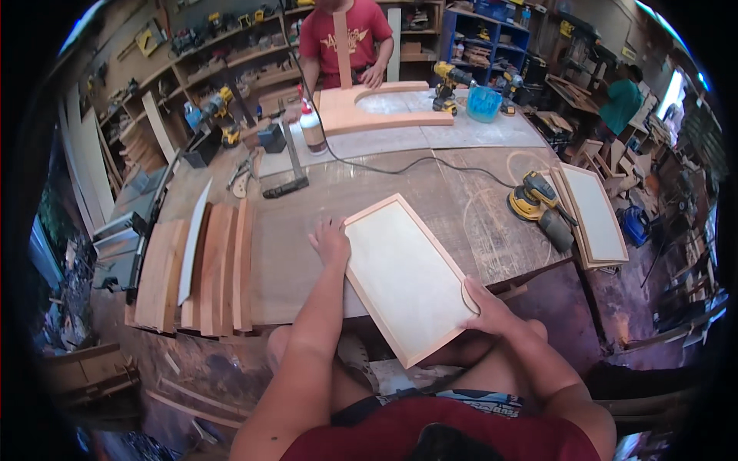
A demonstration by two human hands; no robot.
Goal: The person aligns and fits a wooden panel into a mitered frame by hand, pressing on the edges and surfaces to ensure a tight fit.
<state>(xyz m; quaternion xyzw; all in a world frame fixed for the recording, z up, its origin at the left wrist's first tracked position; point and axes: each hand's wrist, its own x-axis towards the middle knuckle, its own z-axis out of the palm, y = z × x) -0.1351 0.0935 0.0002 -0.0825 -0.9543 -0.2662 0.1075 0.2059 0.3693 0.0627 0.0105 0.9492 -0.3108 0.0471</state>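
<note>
A framed wooden panel [406, 273], with a pale flat middle and a light brown wooden border, is tilted between my hands. Its far end is over the worktable [300, 238], and its near corner hangs past the table's front edge above my lap. My left hand [330, 244] grips the upper left edge, partly hidden by the wrist and the border. Lower down on the opposite side, my right hand [490, 309] is closed round the edge by a small curved notch, the thumb lying along the border.
An orbital sander [532, 201] lies to the right, its cord crossing the table. Similar framed panels [593, 211] are stacked at the right edge. Boards [219, 265] stand at the left. Farther back are a hammer [290, 173], a glue bottle [311, 127], drills [448, 86] and a co-worker [346, 42].
</note>
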